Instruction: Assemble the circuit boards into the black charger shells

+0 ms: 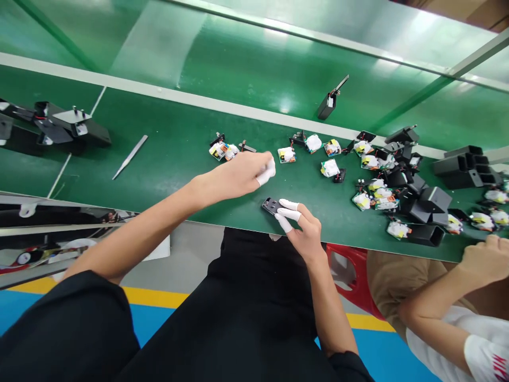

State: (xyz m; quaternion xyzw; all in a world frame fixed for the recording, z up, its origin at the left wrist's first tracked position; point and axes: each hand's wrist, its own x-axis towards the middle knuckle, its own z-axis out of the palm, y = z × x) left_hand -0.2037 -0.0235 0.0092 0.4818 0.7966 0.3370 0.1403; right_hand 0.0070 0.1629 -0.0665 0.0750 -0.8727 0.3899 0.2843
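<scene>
My right hand [300, 225], with white finger cots on its fingers, grips a small black plastic plug cover [271, 205] at the near edge of the green bench. Ahead and to the left, my left hand [250, 172] hangs above the bench with its fingers curled together. White cots cover those fingertips too, and whatever they may hold is hidden. Just beyond the left hand lie small circuit boards [218, 150] with white filler, yellow parts and black plug pieces attached. One more board [287, 155] lies to the right of that hand.
Tweezers [130, 157] lie on the left. Black cases [75, 127] stand at far left. Boards and black housings [423, 199] are heaped on the right. An open case [327, 105] stands past the pale strip. A co-worker's hand [485, 260] rests at the right edge, near a red stool [353, 270].
</scene>
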